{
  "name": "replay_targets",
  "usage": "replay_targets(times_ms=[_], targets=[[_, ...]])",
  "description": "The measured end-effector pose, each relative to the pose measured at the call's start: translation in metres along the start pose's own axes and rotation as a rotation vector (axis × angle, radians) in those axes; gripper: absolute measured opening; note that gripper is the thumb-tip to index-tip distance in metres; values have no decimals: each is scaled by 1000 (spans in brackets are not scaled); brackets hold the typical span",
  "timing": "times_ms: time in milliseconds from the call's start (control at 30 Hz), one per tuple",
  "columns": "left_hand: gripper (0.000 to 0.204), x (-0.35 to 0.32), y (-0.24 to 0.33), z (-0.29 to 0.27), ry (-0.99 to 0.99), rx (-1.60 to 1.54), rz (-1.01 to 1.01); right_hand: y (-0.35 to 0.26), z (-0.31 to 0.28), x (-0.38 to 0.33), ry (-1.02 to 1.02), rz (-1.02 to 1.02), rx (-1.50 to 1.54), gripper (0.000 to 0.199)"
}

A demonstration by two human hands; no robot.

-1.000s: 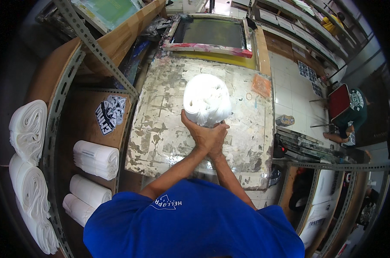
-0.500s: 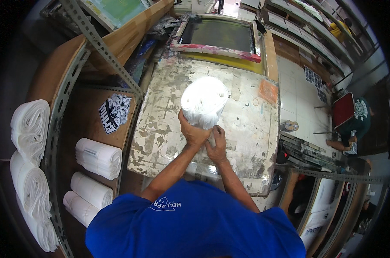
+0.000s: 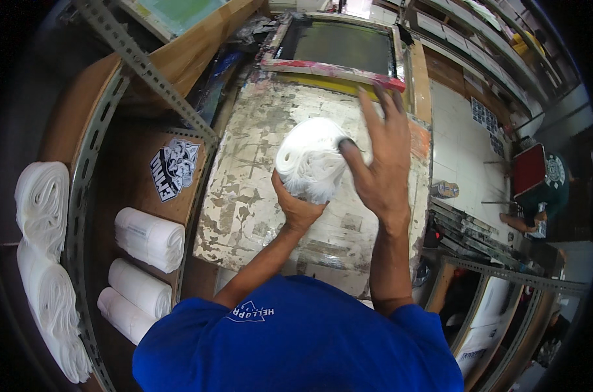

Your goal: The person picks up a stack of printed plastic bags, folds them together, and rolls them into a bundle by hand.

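Note:
A roll of thin white plastic bags [image 3: 313, 153] stands on the stained, paint-flecked worktable [image 3: 244, 209] in front of me. Its near side has a frilled, loose edge, and its coiled end faces up. My left hand [image 3: 298, 208] is wrapped round the near left side of the roll, thumb toward its front. To the right of the roll my right hand [image 3: 385, 166] is raised with its fingers spread, holding nothing. Its dark-stained thumb is close to the roll's right edge; whether it touches I cannot tell.
Beyond the table lies a framed printing screen [image 3: 336, 47]. On my left, white rolls [image 3: 149, 238] fill a wooden shelf, and more coiled white rolls [image 3: 41, 202] stand outside its metal post [image 3: 90, 170]. A person [image 3: 548, 186] sits at the right near a red chair [image 3: 528, 170].
My right hand has left the near side of the roll, risen to its right and spread its fingers. The left hand keeps its grip on the roll.

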State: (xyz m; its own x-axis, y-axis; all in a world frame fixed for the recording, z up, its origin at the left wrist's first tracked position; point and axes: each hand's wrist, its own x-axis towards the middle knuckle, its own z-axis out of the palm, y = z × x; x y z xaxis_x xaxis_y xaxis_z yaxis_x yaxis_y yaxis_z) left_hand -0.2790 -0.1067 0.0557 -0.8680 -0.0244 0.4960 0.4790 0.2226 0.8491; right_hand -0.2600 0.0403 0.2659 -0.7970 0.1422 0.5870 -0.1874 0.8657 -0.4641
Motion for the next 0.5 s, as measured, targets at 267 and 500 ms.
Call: replay_targets(times_ms=[267, 500], targets=[[129, -6, -2, 0, -79, 134, -3, 5, 65, -2, -327, -88, -193, 79], [112, 0, -8, -3, -108, -45, -52, 125, 68, -53, 122, 338, 231, 44]])
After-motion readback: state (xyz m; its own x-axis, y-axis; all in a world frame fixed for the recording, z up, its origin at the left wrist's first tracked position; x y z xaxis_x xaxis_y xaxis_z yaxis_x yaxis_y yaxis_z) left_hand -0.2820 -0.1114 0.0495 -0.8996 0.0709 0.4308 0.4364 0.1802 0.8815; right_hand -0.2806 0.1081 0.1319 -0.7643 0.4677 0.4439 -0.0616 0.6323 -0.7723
